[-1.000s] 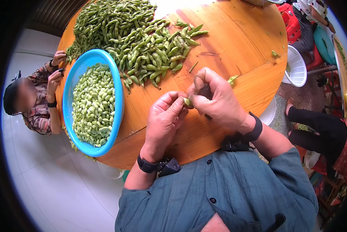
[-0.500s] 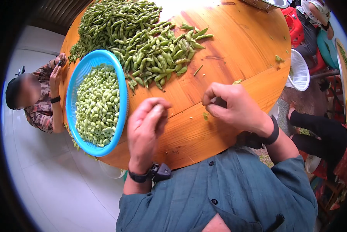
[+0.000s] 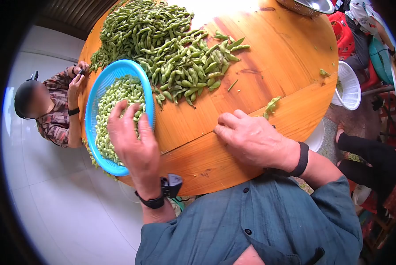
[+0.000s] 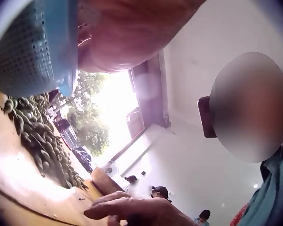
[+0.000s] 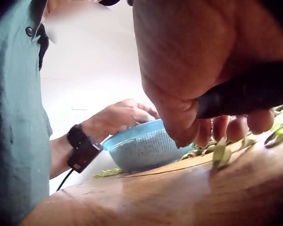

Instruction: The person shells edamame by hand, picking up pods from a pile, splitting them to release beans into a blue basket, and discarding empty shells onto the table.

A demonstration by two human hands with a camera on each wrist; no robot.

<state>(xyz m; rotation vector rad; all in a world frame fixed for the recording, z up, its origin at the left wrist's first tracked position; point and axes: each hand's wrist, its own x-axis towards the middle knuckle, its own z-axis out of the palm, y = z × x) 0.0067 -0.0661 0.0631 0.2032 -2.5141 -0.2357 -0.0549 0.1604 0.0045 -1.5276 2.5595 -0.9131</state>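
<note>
Over the blue basket [image 3: 150, 95], my left hand [image 3: 136, 143] has its fingers spread above the heap of shelled green beans [image 3: 118, 95]. The right wrist view shows that hand at the basket's rim too. My right hand [image 3: 255, 139] is low over the table, its fingers curled round a black handle-like object [image 5: 247, 89]; the object's far end is hidden. A green pod [image 3: 272, 106] lies just beyond the right hand. Close below its fingertips in the right wrist view is a pale green pod piece [image 5: 221, 154].
A large pile of bean pods [image 3: 158, 44] covers the far left of the round wooden table [image 3: 277, 57]. A metal colander [image 3: 306, 6] stands at the far edge. Another person [image 3: 59, 106] works at the left. A white basket [image 3: 349, 86] is beyond the right edge.
The hands, together at a bean pod a second ago, have parted. My left hand has moved left over the basket and its fingers have spread; the right has lowered slightly towards the table.
</note>
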